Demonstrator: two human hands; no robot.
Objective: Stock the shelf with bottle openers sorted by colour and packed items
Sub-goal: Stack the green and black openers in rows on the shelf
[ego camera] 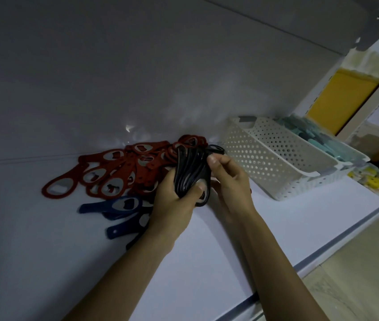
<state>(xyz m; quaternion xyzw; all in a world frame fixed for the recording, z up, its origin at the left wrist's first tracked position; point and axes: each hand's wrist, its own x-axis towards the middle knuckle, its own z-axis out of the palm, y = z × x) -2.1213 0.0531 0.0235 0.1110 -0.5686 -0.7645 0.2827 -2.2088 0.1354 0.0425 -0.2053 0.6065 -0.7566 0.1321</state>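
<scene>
White shelf [241, 251]: both hands grip stacked glossy black bottle openers [192, 172]

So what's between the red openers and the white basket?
Head view: a bundle of black bottle openers, held by the left hand and right hand.

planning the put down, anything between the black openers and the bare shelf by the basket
Nothing visible. Left hand and right hand hold the black openers over bare shelf; reds and blues lie left, basket right.
</scene>
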